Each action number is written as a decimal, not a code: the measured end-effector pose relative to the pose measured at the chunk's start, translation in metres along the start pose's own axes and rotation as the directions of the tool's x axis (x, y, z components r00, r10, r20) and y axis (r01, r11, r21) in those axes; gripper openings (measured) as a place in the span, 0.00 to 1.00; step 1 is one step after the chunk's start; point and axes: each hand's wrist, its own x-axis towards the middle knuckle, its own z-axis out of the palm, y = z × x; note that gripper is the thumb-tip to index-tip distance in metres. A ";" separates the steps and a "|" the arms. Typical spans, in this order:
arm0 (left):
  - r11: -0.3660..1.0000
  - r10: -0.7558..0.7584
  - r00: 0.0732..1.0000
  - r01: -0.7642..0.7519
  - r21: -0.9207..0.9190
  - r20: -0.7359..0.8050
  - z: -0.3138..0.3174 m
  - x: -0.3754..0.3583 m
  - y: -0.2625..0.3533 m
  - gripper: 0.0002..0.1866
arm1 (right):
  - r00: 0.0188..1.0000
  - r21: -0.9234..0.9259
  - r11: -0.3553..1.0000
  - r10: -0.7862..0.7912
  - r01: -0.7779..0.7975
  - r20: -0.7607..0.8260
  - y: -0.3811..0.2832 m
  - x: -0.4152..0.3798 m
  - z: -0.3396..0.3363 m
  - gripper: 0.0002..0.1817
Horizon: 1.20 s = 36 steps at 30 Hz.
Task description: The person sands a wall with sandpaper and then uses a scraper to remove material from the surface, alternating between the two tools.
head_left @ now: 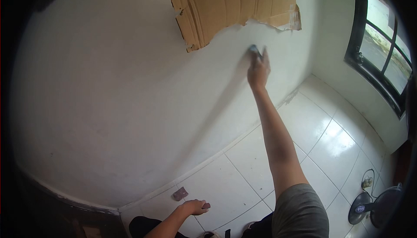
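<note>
White wall [108,86] needs even strokes, so keep your right hand [259,71], gripping the small bluish sanding pad [254,51] just below the torn cardboard [234,3] at upper centre, pressed flat, left hand [195,206] closed on something small by the floor tiles [243,168]

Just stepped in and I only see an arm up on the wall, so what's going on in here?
A person is low on the tiled floor, facing a white wall. Their right hand is stretched up, pressing a small grey-blue object against the wall just below a torn sheet of cardboard. Their left hand rests on the floor, closed around something small and dark; a small brownish piece lies beside it. A fan stands at the right.
</note>
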 end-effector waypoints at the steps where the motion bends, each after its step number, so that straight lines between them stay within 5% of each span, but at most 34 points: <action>1: 1.000 -0.008 1.000 0.008 -0.002 -0.002 0.002 -0.003 0.001 0.33 | 0.975 -0.231 0.951 0.219 -0.206 0.034 0.011 -0.003 0.004 0.19; 3: 0.999 0.007 1.000 -0.007 -0.034 -0.004 0.001 -0.010 0.009 0.32 | 0.961 0.083 0.964 0.239 -0.251 0.137 0.022 -0.002 0.000 0.20; 5: 0.999 0.012 1.000 -0.012 -0.037 -0.001 -0.002 -0.012 0.008 0.32 | 0.983 0.114 0.985 -0.145 0.132 0.111 0.002 -0.006 -0.013 0.20; 7: 0.999 0.030 0.999 -0.029 -0.041 0.019 -0.005 -0.004 0.012 0.32 | 0.884 0.093 0.904 -0.427 0.416 0.190 -0.012 -0.007 -0.023 0.21; 9: 1.000 0.020 1.000 -0.020 0.001 0.015 -0.011 -0.005 0.013 0.32 | 0.899 -0.010 0.912 -0.402 0.410 0.172 -0.013 -0.015 -0.021 0.23; 12: 1.000 0.022 1.000 -0.022 0.015 0.001 -0.017 -0.003 0.016 0.31 | 0.996 0.013 0.997 -0.080 0.079 0.038 0.003 -0.029 0.004 0.23; 15: 0.999 0.040 0.999 -0.039 0.022 -0.003 -0.023 -0.001 0.021 0.31 | 0.996 -0.052 0.994 -0.091 0.092 0.005 -0.008 -0.034 0.008 0.23; 16: 0.998 0.050 0.999 -0.050 0.028 0.004 -0.025 0.000 0.023 0.31 | 0.979 0.066 0.977 -0.204 0.202 0.026 -0.023 -0.034 0.000 0.23; 19: 0.990 0.140 0.990 -0.140 0.011 -0.002 -0.024 0.009 0.027 0.33 | 0.911 -0.090 0.918 -0.362 0.385 0.199 -0.035 -0.034 -0.020 0.22; 21: 0.983 0.178 0.984 -0.178 0.048 0.000 -0.022 0.020 0.032 0.32 | 0.978 -0.217 0.956 -0.173 0.196 0.120 -0.012 -0.034 -0.010 0.21; 22: 0.978 0.198 0.980 -0.198 0.065 -0.004 -0.021 0.026 0.033 0.32 | 0.997 -0.115 0.993 0.038 -0.030 0.070 -0.004 -0.031 -0.008 0.21; 23: 0.975 0.208 0.978 -0.207 0.076 0.003 -0.021 0.032 0.037 0.30 | 0.958 -0.163 0.966 0.228 -0.200 0.177 0.005 -0.031 -0.013 0.22; 25: 0.967 0.232 0.973 -0.232 0.103 0.018 -0.027 0.042 0.045 0.28 | 0.950 -0.238 0.954 0.235 -0.185 0.204 0.018 -0.014 -0.025 0.22; 28: 0.965 0.238 0.970 -0.231 0.123 -0.043 -0.044 0.046 0.068 0.27 | 0.978 0.033 0.977 0.210 -0.210 0.010 0.009 0.020 -0.048 0.21; 31: 0.950 0.306 0.938 -0.289 0.117 -0.165 -0.077 0.041 0.096 0.26 | 0.871 0.060 0.871 0.490 -0.488 -0.039 0.001 0.059 -0.078 0.18; 34: 0.918 0.395 0.891 -0.374 0.129 -0.226 -0.105 0.047 0.121 0.26 | 0.865 0.141 0.890 0.455 -0.434 -0.211 0.014 0.087 -0.089 0.17; 36: 0.896 0.443 0.864 -0.437 0.081 -0.238 -0.103 0.061 0.120 0.27 | 0.883 0.096 0.901 0.434 -0.423 -0.179 0.012 0.091 -0.096 0.17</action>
